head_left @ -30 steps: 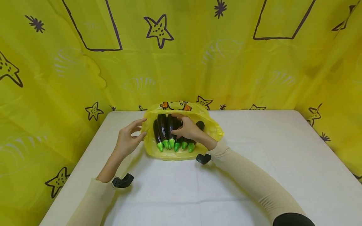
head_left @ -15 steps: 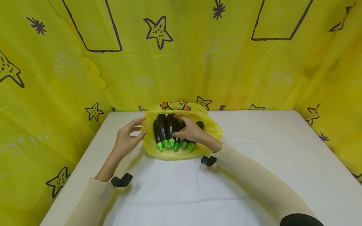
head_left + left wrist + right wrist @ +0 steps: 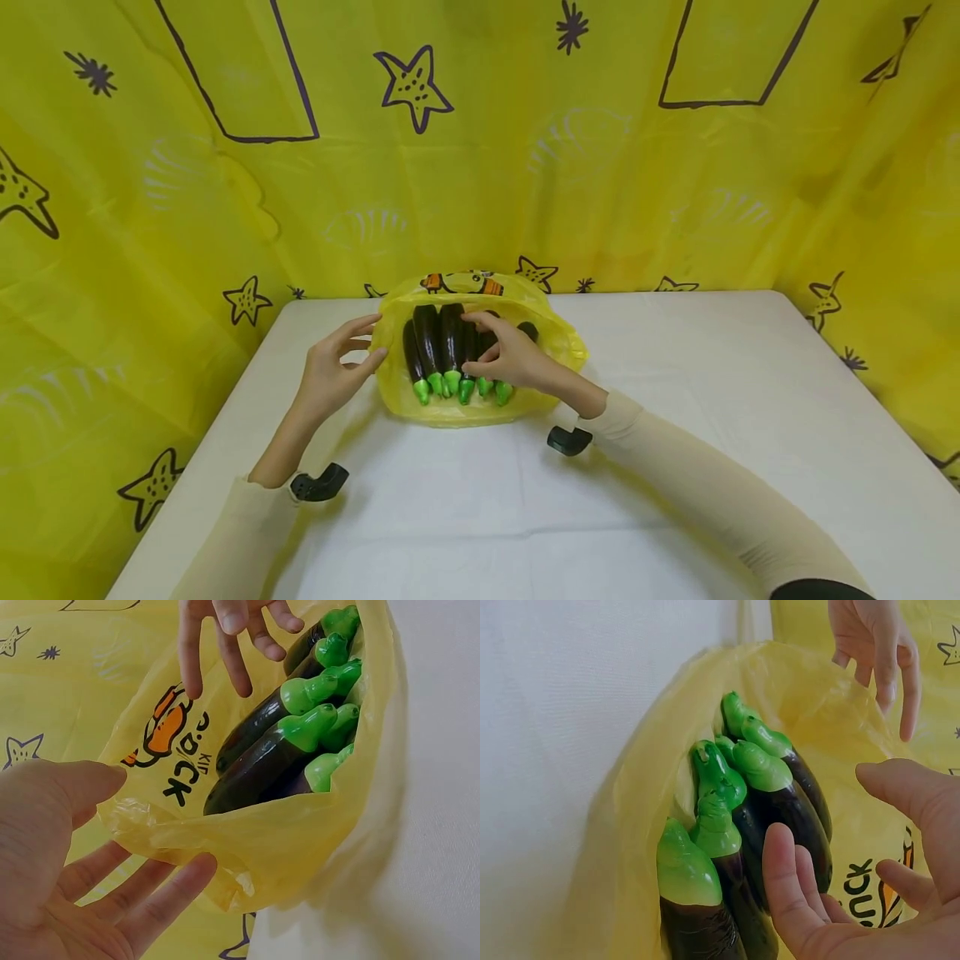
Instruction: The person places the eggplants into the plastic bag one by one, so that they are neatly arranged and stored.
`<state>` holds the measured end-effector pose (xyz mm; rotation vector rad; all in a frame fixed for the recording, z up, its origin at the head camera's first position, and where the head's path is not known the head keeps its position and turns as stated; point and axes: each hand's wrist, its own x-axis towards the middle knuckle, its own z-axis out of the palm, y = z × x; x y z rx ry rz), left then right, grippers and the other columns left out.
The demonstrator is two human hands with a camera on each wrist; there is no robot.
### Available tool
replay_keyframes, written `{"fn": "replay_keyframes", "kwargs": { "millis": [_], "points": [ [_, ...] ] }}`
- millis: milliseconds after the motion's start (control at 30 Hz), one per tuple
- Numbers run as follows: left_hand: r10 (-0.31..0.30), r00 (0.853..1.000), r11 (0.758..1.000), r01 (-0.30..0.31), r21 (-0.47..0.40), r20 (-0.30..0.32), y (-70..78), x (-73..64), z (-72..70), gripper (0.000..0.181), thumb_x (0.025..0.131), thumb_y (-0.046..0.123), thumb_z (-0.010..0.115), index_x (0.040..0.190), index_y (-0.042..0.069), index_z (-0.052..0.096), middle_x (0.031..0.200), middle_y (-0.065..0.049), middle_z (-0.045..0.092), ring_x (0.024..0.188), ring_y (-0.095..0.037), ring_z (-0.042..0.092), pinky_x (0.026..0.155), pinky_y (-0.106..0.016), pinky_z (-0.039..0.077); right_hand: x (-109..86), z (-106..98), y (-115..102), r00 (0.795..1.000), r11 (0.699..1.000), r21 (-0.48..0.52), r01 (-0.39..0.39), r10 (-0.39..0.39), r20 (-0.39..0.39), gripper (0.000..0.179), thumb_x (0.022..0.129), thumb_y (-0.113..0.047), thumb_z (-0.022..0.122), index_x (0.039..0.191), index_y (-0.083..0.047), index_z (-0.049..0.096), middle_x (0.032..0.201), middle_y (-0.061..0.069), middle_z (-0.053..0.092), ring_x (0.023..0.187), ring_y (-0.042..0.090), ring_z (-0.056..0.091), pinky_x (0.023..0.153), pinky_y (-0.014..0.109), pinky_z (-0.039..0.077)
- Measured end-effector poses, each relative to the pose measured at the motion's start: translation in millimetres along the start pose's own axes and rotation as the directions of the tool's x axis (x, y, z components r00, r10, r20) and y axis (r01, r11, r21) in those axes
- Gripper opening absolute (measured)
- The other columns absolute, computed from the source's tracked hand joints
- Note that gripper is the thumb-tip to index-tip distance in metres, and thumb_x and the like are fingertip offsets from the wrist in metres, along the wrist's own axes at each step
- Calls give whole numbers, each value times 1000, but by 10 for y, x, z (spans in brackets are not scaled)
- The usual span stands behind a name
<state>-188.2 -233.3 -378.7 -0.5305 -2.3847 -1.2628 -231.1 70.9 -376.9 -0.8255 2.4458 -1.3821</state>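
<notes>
A yellow plastic bag (image 3: 416, 410) lies with its mouth toward me, holding several dark eggplants (image 3: 427, 337) side by side, green stem ends to the front. My left hand (image 3: 330, 375) is at the bag's left edge; in the left wrist view its thumb and fingertips (image 3: 196, 870) rest against the plastic, spread apart. Over the right half of the mouth is my right hand (image 3: 517, 354), partly hiding the eggplants there. Seen from the right wrist, its fingers (image 3: 780, 862) are spread above the eggplants (image 3: 810, 810), gripping none of them.
The bag sits near the back of a white-covered table (image 3: 450, 508). Behind and at both sides hangs a yellow curtain (image 3: 480, 183) with starfish drawings. Black and orange print (image 3: 169, 731) shows on the bag. A dark device (image 3: 320, 483) is strapped to each wrist.
My right hand has drawn back slightly to the right, uncovering more of the middle eggplants. The left hand stays at the bag's edge, and the eggplants lie in the same row.
</notes>
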Motion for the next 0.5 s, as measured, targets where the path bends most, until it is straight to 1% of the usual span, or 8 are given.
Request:
{"fn": "replay_keyframes", "kwargs": {
  "millis": [100,167,200,267,367,433,500],
  "points": [
    [-12,1000,1000,12,-10,4,3,-3,-16,50,92,4,76,140,10,63,135,-15,65,109,-37,69,73,-13,57,-47,-12,2,999,998,-52,45,-46,-9,78,94,-20,78,159,-11,36,152,26,41,91,19,70,73,30,61],
    [-16,1000,1000,17,-18,8,11,-14,-39,53,93,4,76,143,12,61,133,-16,66,110,-36,68,76,-17,59,-92,-25,0,996,991,-95,89,-91,-15,78,93,-21,78,159,-11,36,152,25,42,93,21,70,74,30,61],
    [-18,1000,1000,18,-17,11,17,-23,-56,55,93,5,76,145,13,59,133,-16,66,111,-36,68,79,-21,61,-121,-34,-4,993,987,-117,110,-113,-17,78,93,-22,78,159,-11,37,153,24,42,95,23,69,74,29,60],
    [-15,1000,1000,16,-16,11,30,-39,-102,60,93,5,77,148,16,56,135,-16,64,113,-36,67,86,-34,62,-184,-60,-12,988,977,-153,150,-156,-23,78,93,-22,78,159,-10,37,153,23,42,99,29,67,73,29,60],
    [-10,1000,1000,10,14,-1,49,-57,-192,67,93,7,77,152,22,50,142,-14,60,118,-37,65,97,-49,57,-300,-124,-38,980,965,-184,188,-198,-34,77,93,-22,79,158,-11,39,150,22,42,103,35,64,72,31,62],
    [-13,1000,1000,14,27,-12,53,-71,-260,70,93,8,77,154,25,48,146,-12,57,121,-39,63,101,-55,53,-384,-182,-56,974,954,-213,210,-223,-40,76,93,-21,79,158,-12,39,148,21,43,105,35,62,74,33,62],
    [-26,999,999,27,46,-21,51,-90,-326,71,93,9,77,155,27,47,148,-10,55,124,-39,61,103,-56,51,-469,-248,-59,965,935,-266,234,-256,-51,76,92,-22,79,157,-13,40,146,17,43,105,33,61,77,34,61]
  ]
}}
